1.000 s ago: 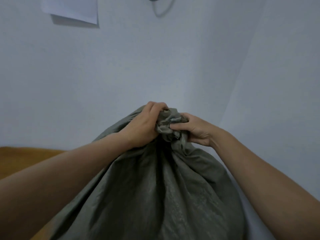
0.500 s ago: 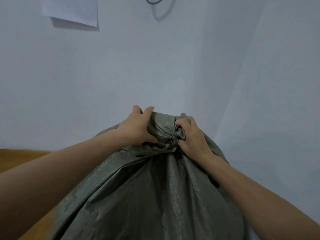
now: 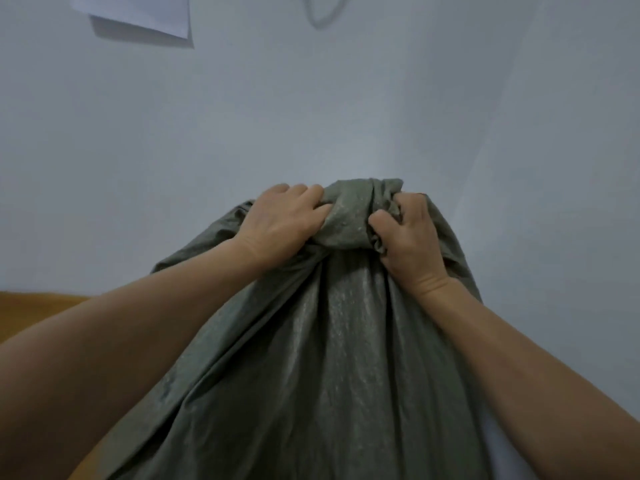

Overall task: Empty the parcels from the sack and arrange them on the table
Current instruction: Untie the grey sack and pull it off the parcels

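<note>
dim, soft, even light; wide-angle bending at edges.

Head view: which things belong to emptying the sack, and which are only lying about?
Job: grey-green sack, gripped at its bunched top by left hand and right hand; brown surface, perhaps the table.
Only there: white paper on the wall; grey loop, maybe a cable.

left hand (image 3: 280, 226), right hand (image 3: 410, 244), gripping sack (image 3: 332, 358)
</note>
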